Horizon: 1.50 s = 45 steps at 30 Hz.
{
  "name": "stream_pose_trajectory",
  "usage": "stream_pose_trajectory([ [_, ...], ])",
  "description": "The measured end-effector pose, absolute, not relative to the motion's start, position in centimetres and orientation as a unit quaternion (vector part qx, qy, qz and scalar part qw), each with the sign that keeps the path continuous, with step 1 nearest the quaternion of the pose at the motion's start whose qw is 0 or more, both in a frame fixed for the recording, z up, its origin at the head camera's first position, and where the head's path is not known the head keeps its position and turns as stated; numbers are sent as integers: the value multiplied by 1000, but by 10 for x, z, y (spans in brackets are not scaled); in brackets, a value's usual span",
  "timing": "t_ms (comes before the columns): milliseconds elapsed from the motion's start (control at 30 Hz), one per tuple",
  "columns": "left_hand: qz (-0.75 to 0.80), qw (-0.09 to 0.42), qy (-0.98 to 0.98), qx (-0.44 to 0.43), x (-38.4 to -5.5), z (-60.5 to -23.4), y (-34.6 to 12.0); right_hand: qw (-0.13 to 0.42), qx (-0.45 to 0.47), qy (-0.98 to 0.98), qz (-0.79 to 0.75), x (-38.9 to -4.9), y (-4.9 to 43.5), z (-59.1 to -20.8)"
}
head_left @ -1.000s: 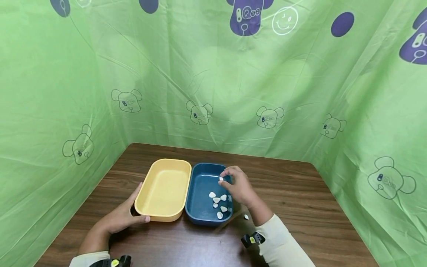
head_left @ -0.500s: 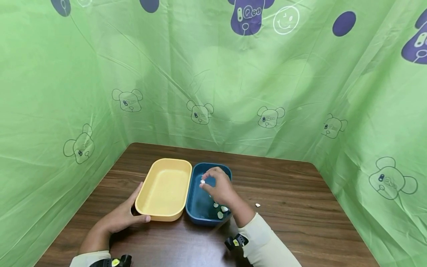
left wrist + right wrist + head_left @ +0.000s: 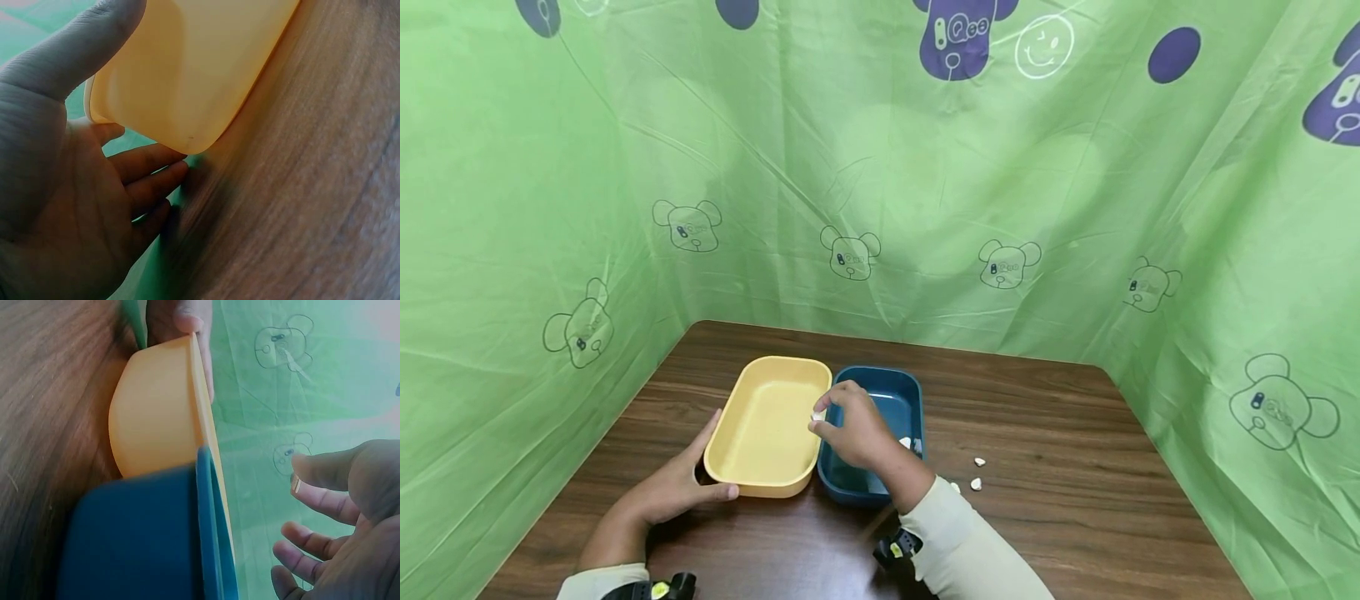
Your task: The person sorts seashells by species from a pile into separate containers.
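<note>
Now, the right hand (image 3: 853, 429) pinches a small white bit (image 3: 816, 417) above the edge of the yellow box (image 3: 767, 433). Its shape is hard to see. The left hand (image 3: 681, 479) holds the yellow box by its near corner. Under the right hand, the blue box (image 3: 887, 404) is partly hidden. More white bits (image 3: 976, 483) lie right of that hand on the desk (image 3: 1075, 500), one half covered by the sleeve (image 3: 977, 546).

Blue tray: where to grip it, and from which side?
Probably best to pinch the blue tray at the middle of its right rim, coming from the right and above. It sits open side up, so the rim is exposed; its left side is close against the yellow tray, leaving little room there. Mind the white pieces to its right.
</note>
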<state>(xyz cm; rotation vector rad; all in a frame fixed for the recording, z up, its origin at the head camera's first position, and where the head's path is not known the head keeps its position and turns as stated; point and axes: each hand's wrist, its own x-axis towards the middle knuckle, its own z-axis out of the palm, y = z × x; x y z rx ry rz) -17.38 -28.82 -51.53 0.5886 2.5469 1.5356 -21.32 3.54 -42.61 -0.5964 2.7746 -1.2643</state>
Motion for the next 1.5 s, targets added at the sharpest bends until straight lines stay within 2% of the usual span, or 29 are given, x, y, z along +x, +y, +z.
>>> stream_pose_trajectory([
  [233,506,56,839,193,-173,-515,-288,25,-180,901,-395,-212,26,-423],
  [500,509,57,836,196,-174,-514,-288,8,-185,887,-423,-211,33,-425],
  [1233,502,55,841,193,-174,-516,-288,-44,-168,882,-439,-204,101,-427],
  [1500,495,54,846,191,-173,-515,-288,-88,-150,881,-441,-207,134,-434],
])
